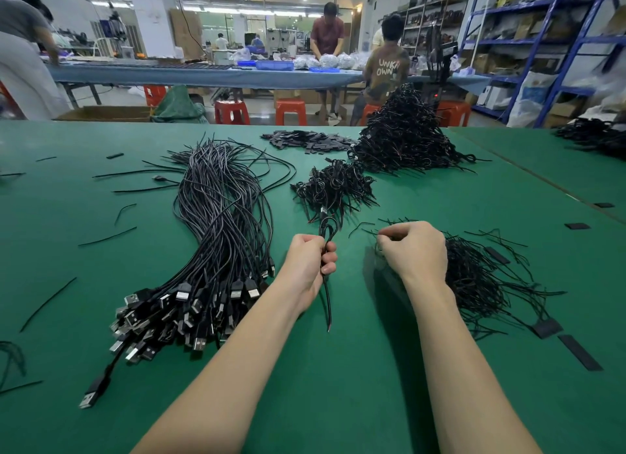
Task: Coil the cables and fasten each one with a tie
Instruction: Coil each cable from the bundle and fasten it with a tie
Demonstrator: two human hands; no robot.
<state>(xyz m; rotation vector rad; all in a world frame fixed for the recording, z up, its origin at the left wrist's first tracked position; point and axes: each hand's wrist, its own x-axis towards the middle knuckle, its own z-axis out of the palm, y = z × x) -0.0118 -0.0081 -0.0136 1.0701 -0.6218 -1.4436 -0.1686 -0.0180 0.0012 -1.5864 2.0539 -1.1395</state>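
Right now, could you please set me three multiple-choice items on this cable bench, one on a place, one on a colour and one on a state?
1. Where does the bundle of uncoiled USB cables lie?
A. left of the hands
B. right of the hands
C. on a stool

2. What colour is the table top?
A. grey
B. green
C. white

3. What is the left hand doing?
A. lying flat
B. gripping a folded cable
C. pressing a plug

Answers: 1 A, the plugs fan out beside the left forearm. 2 B, green all round. 3 B, its fingers curl round the loop.
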